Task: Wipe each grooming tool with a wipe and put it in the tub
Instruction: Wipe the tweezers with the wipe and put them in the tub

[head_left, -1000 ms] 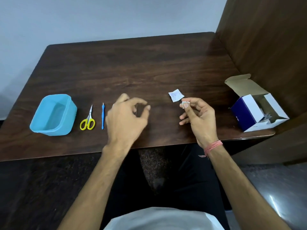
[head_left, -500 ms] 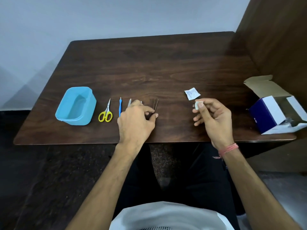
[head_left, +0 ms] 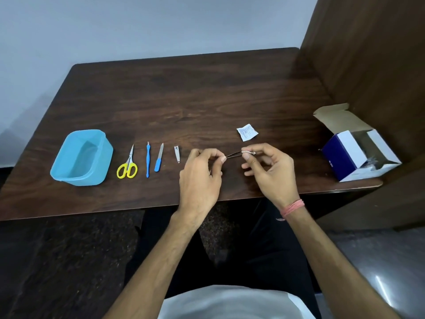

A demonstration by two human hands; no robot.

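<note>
Currently left hand (head_left: 199, 173) pinches thin stiff tweezers (head_left: 233, 154) at one end; right hand (head_left: 270, 168) pinches wipe (head_left: 248, 152) around tip. Light, slippery; hold mid-shaft.

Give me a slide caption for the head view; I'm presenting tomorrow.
Left hand holds tweezers while right hand wipes them with a wipe.

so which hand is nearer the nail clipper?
Left. The left hand sits just right of the nail clipper; the right hand is farther right, beyond the left.
</note>
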